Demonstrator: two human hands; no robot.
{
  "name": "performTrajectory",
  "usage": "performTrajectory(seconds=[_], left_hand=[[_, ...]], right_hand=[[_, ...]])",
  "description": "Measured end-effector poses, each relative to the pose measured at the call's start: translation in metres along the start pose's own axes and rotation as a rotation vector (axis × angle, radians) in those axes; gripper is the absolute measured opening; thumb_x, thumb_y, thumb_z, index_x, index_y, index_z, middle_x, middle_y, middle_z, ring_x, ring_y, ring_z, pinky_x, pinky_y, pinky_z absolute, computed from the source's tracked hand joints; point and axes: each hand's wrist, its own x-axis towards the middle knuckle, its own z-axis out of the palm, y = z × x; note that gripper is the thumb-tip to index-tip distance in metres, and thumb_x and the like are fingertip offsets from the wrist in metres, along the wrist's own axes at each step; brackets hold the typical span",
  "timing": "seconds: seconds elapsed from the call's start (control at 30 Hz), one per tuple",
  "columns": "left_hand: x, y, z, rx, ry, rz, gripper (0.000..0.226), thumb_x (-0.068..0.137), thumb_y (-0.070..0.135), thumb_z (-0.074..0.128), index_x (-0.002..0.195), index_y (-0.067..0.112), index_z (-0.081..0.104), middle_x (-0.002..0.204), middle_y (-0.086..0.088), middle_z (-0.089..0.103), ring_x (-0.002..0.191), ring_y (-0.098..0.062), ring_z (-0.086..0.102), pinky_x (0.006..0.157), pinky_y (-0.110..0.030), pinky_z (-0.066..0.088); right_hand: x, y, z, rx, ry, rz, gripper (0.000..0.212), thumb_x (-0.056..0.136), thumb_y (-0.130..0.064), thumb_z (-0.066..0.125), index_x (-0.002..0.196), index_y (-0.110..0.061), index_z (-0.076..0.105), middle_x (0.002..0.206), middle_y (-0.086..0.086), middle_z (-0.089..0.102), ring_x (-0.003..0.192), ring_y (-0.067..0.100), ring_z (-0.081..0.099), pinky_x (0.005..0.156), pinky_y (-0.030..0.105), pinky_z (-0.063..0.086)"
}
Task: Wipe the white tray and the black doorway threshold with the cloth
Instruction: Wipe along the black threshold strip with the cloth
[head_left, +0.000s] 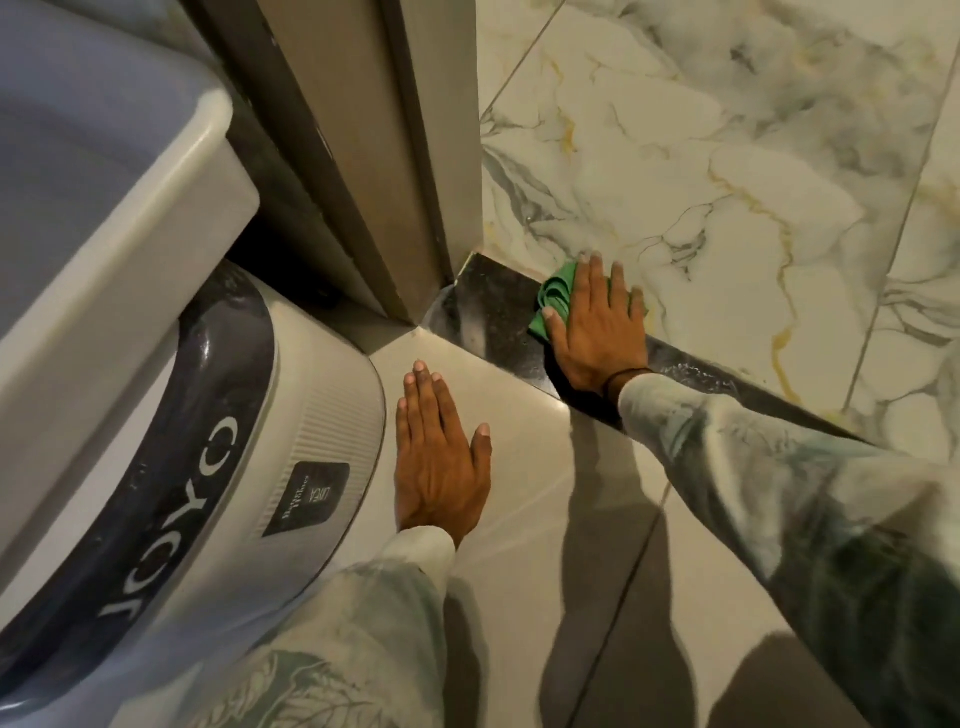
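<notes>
The black doorway threshold runs diagonally from the door frame's foot toward the lower right, glossy with pale streaks. A green cloth lies bunched on it near its far end. My right hand presses flat on the cloth, fingers spread and pointing away from me. My left hand rests flat on the beige floor tile beside the threshold, palm down and holding nothing. A white tray is not clearly seen.
A white and dark appliance with large letters fills the left side, close to my left hand. A grey door frame rises above the threshold's end. Marble-patterned tiles lie beyond the threshold, beige tiles on my side.
</notes>
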Motion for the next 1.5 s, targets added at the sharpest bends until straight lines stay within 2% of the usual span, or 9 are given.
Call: performTrajectory(seconds=[0.07, 0.27, 0.4, 0.53, 0.7, 0.93, 1.13, 1.4, 1.5], left_hand=[[-0.001, 0.002, 0.002, -0.016, 0.024, 0.025, 0.079, 0.105, 0.05, 0.02, 0.166, 0.005, -0.001, 0.177, -0.017, -0.004, 0.164, -0.034, -0.001, 0.134, -0.046, 0.003], [-0.015, 0.016, 0.004, -0.011, -0.023, 0.042, 0.078, 0.107, 0.049, 0.025, 0.166, 0.005, -0.004, 0.177, -0.017, -0.007, 0.164, -0.034, -0.003, 0.134, -0.048, 0.005], [-0.028, 0.032, 0.008, 0.039, -0.038, 0.07, 0.078, 0.107, 0.05, 0.018, 0.166, 0.002, -0.001, 0.176, -0.02, -0.006, 0.164, -0.037, -0.001, 0.134, -0.05, 0.008], [-0.038, 0.044, 0.015, 0.063, -0.028, 0.11, 0.077, 0.107, 0.048, 0.015, 0.165, 0.0, 0.002, 0.176, -0.022, -0.001, 0.163, -0.038, 0.002, 0.134, -0.051, 0.011], [-0.04, 0.053, 0.018, 0.101, -0.033, 0.122, 0.077, 0.106, 0.049, 0.01, 0.165, -0.001, 0.003, 0.175, -0.024, 0.002, 0.163, -0.04, 0.006, 0.133, -0.053, 0.015], [-0.039, 0.071, 0.02, 0.086, -0.008, 0.175, 0.075, 0.107, 0.044, 0.021, 0.164, -0.004, 0.012, 0.174, -0.026, 0.01, 0.162, -0.041, 0.012, 0.133, -0.052, 0.015], [-0.044, 0.08, 0.022, 0.086, -0.026, 0.163, 0.079, 0.105, 0.048, 0.012, 0.164, -0.004, 0.005, 0.175, -0.026, 0.003, 0.163, -0.041, 0.005, 0.134, -0.052, 0.009], [-0.044, 0.083, 0.02, 0.069, -0.036, 0.14, 0.08, 0.106, 0.052, 0.014, 0.165, -0.001, 0.004, 0.175, -0.024, 0.001, 0.163, -0.041, 0.003, 0.133, -0.054, 0.012], [-0.044, 0.083, 0.022, 0.079, -0.025, 0.152, 0.079, 0.106, 0.05, 0.016, 0.165, -0.003, 0.004, 0.175, -0.025, 0.002, 0.163, -0.041, 0.004, 0.133, -0.054, 0.012]], right_hand=[[0.003, -0.02, 0.002, 0.036, 0.018, 0.056, 0.075, 0.104, -0.05, 0.024, 0.162, -0.006, 0.008, 0.171, 0.014, 0.003, 0.158, 0.034, 0.004, 0.126, 0.059, 0.007], [-0.08, 0.011, 0.019, -0.036, 0.038, -0.249, 0.071, 0.103, -0.051, 0.021, 0.163, -0.013, 0.01, 0.172, 0.006, 0.006, 0.159, 0.026, 0.005, 0.127, 0.054, 0.01], [-0.084, 0.066, 0.01, -0.033, 0.045, 0.003, 0.073, 0.103, -0.054, 0.02, 0.163, -0.014, 0.006, 0.172, 0.007, 0.001, 0.159, 0.029, 0.0, 0.127, 0.056, 0.006], [-0.055, 0.03, 0.011, 0.058, 0.06, 0.19, 0.073, 0.102, -0.05, 0.022, 0.162, -0.01, 0.007, 0.172, 0.009, 0.002, 0.159, 0.03, -0.001, 0.126, 0.059, 0.0], [-0.117, 0.05, 0.023, 0.011, 0.05, -0.111, 0.071, 0.102, -0.052, 0.018, 0.163, -0.016, 0.01, 0.172, 0.004, 0.006, 0.159, 0.026, 0.004, 0.127, 0.056, 0.01], [-0.093, 0.095, 0.006, 0.108, 0.088, 0.38, 0.071, 0.104, -0.047, 0.023, 0.163, -0.011, 0.006, 0.172, 0.007, -0.003, 0.159, 0.028, -0.003, 0.125, 0.06, 0.001], [-0.134, 0.092, 0.02, 0.043, 0.089, 0.096, 0.069, 0.105, -0.048, 0.021, 0.163, -0.014, 0.006, 0.172, 0.004, 0.002, 0.16, 0.023, 0.0, 0.128, 0.054, 0.004], [-0.14, 0.154, 0.011, 0.114, 0.165, 0.702, 0.071, 0.105, -0.044, 0.026, 0.162, -0.008, 0.007, 0.172, 0.01, 0.003, 0.159, 0.029, 0.002, 0.126, 0.058, 0.006], [-0.139, 0.14, 0.016, 0.059, 0.161, 0.593, 0.069, 0.105, -0.043, 0.024, 0.162, -0.009, 0.006, 0.172, 0.009, 0.003, 0.159, 0.028, 0.003, 0.127, 0.055, -0.001]])
